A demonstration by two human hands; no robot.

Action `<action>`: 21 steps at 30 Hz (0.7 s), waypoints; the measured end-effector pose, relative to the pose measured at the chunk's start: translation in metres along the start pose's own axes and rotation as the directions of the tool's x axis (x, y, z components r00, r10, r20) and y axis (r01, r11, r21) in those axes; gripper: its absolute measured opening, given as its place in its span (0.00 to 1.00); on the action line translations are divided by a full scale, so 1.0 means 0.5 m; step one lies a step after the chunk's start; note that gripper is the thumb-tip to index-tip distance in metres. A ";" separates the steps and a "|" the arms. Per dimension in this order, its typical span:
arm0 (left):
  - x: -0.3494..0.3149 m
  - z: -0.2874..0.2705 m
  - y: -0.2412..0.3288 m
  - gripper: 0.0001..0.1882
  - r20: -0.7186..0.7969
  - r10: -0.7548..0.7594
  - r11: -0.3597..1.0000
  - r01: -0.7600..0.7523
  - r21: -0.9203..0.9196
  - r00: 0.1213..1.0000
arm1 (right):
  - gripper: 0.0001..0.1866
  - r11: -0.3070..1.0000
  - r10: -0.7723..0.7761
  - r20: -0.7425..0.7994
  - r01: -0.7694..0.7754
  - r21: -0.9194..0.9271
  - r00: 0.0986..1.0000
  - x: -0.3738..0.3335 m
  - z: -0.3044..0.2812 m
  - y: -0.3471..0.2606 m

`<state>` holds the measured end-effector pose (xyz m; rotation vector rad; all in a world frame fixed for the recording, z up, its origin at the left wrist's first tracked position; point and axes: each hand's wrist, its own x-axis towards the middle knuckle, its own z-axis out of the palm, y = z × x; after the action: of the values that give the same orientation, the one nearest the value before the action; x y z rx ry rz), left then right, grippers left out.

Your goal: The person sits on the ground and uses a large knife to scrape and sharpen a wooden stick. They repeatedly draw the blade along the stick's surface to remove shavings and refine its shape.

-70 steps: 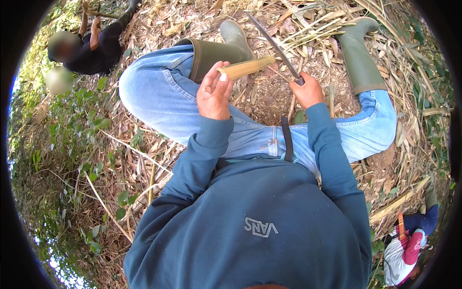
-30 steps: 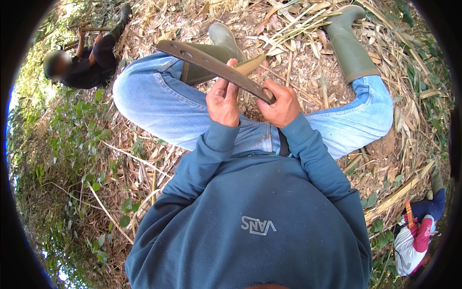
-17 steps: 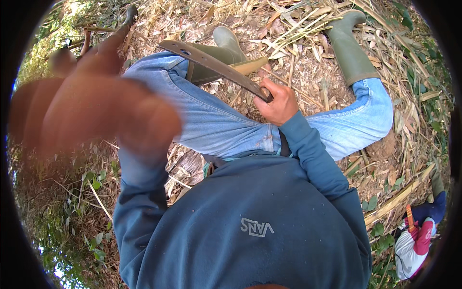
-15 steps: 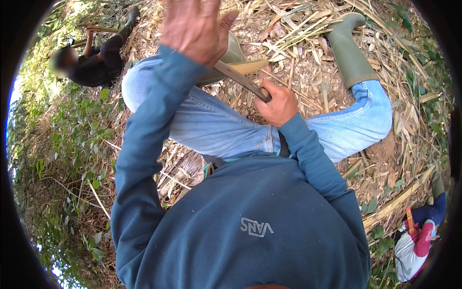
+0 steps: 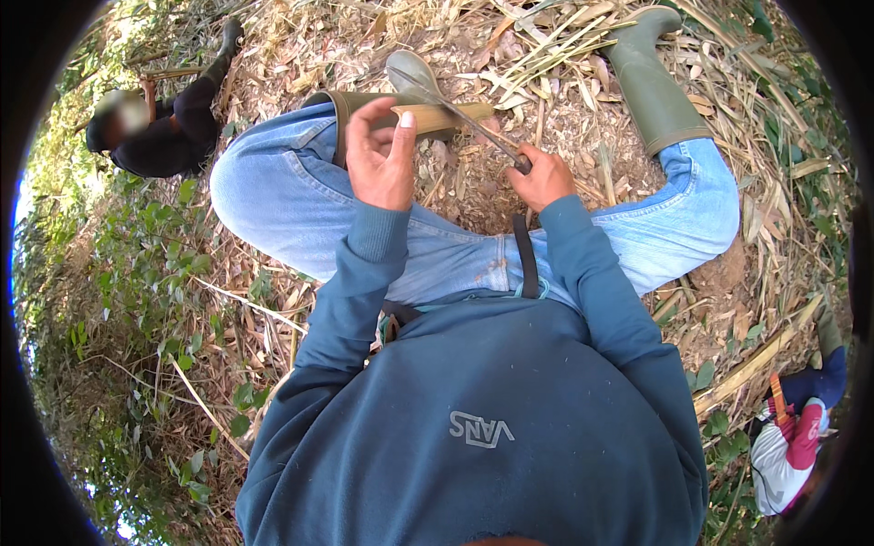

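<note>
My left hand [image 5: 381,162] is closed on the near end of a short yellowish split bamboo piece [image 5: 439,119], with the thumb along its top. The piece points to the right, above the green boot of my left leg. A long dark-bladed knife [image 5: 475,127] lies diagonally across the bamboo, its tip toward the upper left. My right hand [image 5: 543,178] is wrapped round the knife's handle. Whether the edge bites into the bamboo or only rests against it, I cannot tell.
Green rubber boots [image 5: 648,86] and jeans-clad legs frame the work. Thin bamboo strips [image 5: 555,53] lie heaped on leaf litter and shavings. One person [image 5: 159,136] sits at upper left, another [image 5: 790,446] is at lower right. Leafy plants [image 5: 146,264] stand at left.
My left hand has come down from a raised, open position and now grips the bamboo piece. The knife has turned edge-on, its handle slightly farther right in my right hand.
</note>
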<state>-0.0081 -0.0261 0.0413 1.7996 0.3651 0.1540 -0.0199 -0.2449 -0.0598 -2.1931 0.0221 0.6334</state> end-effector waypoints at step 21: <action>-0.065 -0.018 -0.028 0.13 -0.097 -0.101 0.985 0.086 -0.150 0.990 | 0.12 0.960 -0.165 0.031 0.153 0.233 0.986 -0.037 -0.046 -0.100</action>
<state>-0.0438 -0.0254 0.0328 1.6313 0.5002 0.2042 -0.0146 -0.2328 -0.0035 -1.9325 -0.1016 0.5649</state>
